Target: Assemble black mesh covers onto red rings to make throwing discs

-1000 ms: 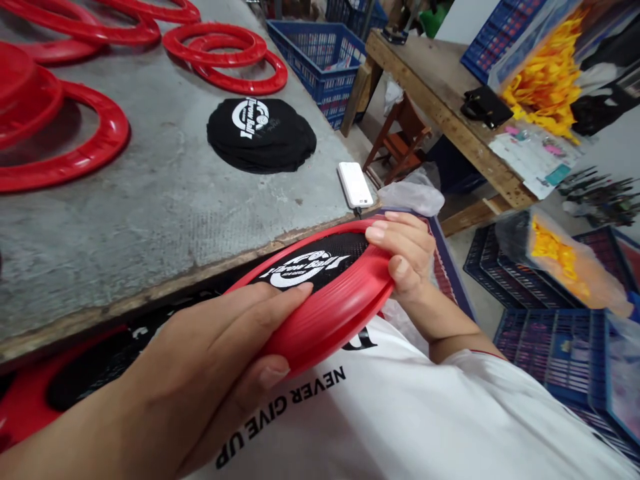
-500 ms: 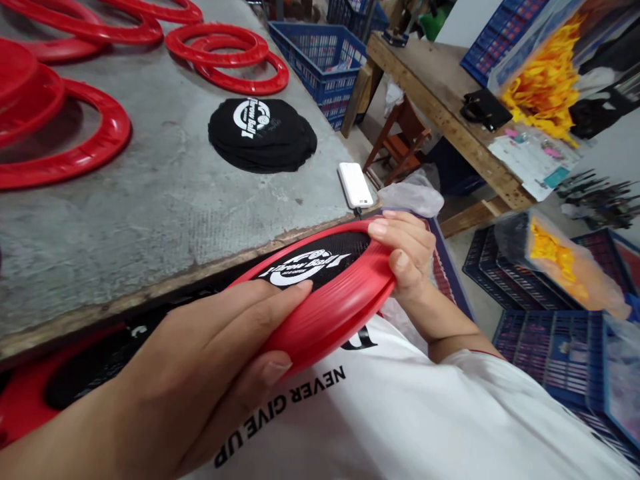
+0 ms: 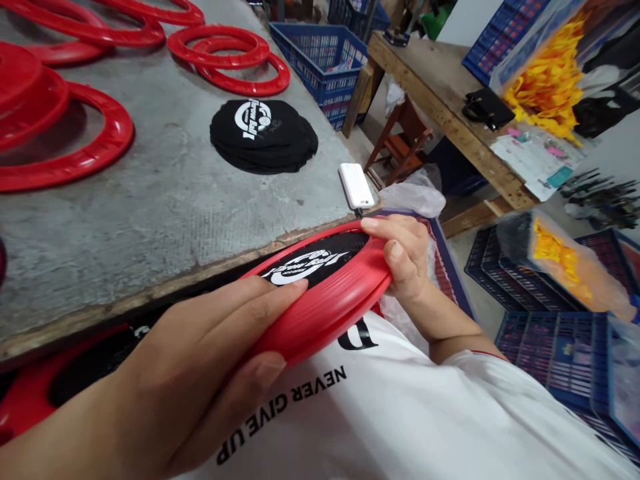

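Observation:
A red flying disc (image 3: 315,313) with a black mesh centre (image 3: 335,267) is held tilted between my two hands, in front of my shirt and beside the table edge. White lettering is printed on the mesh. My left hand (image 3: 215,353) grips the near left part of the rim, fingers on top and thumb below. My right hand (image 3: 405,250) is closed on the far right rim, with its index fingertip on the upper edge. Below the table edge, partly hidden by my left arm, lies another red and black disc (image 3: 25,400).
Several red rings (image 3: 243,87) lie at the back and left of the grey table (image 3: 185,200). A stack of printed black fabric circles (image 3: 270,143) rests near a white power bank (image 3: 356,185). Blue crates (image 3: 320,57) and a wooden bench (image 3: 425,73) stand beyond.
My right hand has shifted slightly left along the rim, its index finger now straighter on the edge. The disc has tilted a little; my left hand keeps its hold.

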Demonstrator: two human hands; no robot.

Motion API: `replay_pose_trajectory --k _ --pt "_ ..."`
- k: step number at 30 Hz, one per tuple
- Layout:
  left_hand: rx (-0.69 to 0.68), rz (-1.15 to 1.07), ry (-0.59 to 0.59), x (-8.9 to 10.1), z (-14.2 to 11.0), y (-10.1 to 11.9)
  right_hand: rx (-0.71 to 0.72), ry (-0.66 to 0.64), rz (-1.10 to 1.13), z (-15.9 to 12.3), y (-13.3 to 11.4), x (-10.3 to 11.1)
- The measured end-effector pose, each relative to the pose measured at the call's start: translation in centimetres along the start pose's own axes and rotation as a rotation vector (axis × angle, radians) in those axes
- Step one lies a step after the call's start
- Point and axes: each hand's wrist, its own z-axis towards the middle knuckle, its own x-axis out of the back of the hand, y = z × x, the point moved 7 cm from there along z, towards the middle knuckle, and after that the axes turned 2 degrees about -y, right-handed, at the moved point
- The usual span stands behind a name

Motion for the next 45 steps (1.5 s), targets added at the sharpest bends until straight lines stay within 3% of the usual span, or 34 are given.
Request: replay_pose_trajectory --k 3,5,8,12,18,26,31,45 --pt "0.012 0.077 -0.016 -0.5 -0.2 -0.1 0.253 0.279 -0.053 0.9 -1.6 1.7" --pt "0.070 0.147 -0.049 -1.1 -0.3 -0.6 0.343 0.322 -0.049 1.3 -2.2 1.7" --pt "0.124 0.199 -0.073 -1.6 -0.2 -1.1 0.312 0.224 -0.023 1.6 -2.5 0.6" --pt "0.192 0.089 -0.138 -1.9 -0.1 -2.6 0.239 0.084 0.041 0.9 -2.6 -1.2" --pt "0.298 -0.007 -0.179 -1.9 0.3 -4.9 0.283 -0.011 0.261 1.9 -2.3 -2.3" --pt "0.327 -0.077 -0.136 -1.1 1.2 -6.3 0.240 -0.120 0.075 5.2 -3.1 -3.8" --pt "0.364 -0.102 -0.150 -1.1 1.6 -7.0 0.257 -0.137 0.027 6.4 -3.3 -4.7" --pt "0.473 -0.086 -0.146 -0.8 3.3 -8.0 0.240 -0.131 0.022 6.7 -1.1 -6.0"
